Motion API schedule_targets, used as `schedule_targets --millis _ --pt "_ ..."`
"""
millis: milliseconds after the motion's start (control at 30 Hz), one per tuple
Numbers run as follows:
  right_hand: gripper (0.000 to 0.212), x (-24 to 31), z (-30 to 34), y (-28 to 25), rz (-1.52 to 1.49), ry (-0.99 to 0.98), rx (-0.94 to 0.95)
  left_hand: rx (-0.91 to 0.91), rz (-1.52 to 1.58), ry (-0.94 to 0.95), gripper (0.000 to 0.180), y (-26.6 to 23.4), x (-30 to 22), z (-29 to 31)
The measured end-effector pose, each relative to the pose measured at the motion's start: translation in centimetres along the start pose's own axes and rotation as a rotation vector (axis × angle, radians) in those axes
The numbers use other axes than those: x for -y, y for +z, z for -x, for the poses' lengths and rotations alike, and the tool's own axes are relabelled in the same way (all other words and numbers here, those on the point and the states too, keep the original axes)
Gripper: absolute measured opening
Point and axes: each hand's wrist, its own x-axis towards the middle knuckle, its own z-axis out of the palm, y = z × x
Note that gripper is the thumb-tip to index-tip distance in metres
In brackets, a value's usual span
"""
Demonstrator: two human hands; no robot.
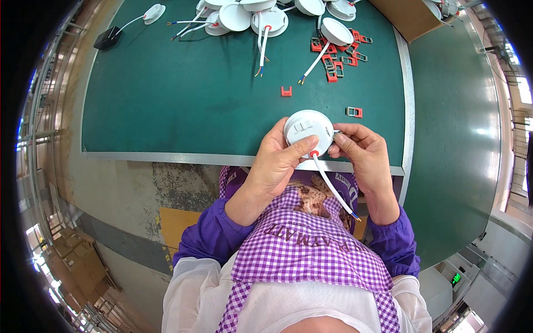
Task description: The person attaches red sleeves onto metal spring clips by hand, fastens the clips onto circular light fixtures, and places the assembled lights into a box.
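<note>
My left hand (280, 152) is closed around a round white lamp (305, 123), held back side up over the table's near edge. Its thumb presses beside the red cable grommet. From there a white cable (331, 186) with coloured wire tips hangs down toward the apron. At the lamp's right rim, my right hand (361, 150) pinches something small and thin, mostly hidden by the fingers. Ahead of my hands lie a red plastic clip (286, 91) and a red clip with a metal loop (354, 112).
Several white lamps (235, 18) with cables crowd the table's far side. Beside them lies a pile of red and metal clips (332, 65). A small black box (107, 39) is wired to a lamp at far left. A cardboard box (408, 16) stands far right.
</note>
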Motion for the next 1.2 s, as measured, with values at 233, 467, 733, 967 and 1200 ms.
schedule_targets --millis 233,467,733,967,1200 --pt "0.017 0.2 -0.5 -1.0 0.036 -0.001 -0.046 -0.058 -0.03 0.016 0.034 0.0 0.3 0.0" --pt "0.015 0.6 0.5 1.7 0.623 -0.513 -0.132 -0.097 -0.319 0.246 0.033 0.3 0.9 -0.2" --pt "0.013 0.2 0.9 3.0 0.667 -0.575 -0.179 -0.098 -0.433 0.349 0.03 0.1 1.3 -0.4" --pt "0.012 -0.1 0.0 2.3 0.676 -0.649 -0.246 -0.028 -0.504 0.32 0.027 0.4 0.7 -0.1" --pt "0.007 0.3 0.2 2.1 0.353 -0.469 -0.247 -0.03 -0.383 0.35 0.027 1.3 0.1 -0.3"
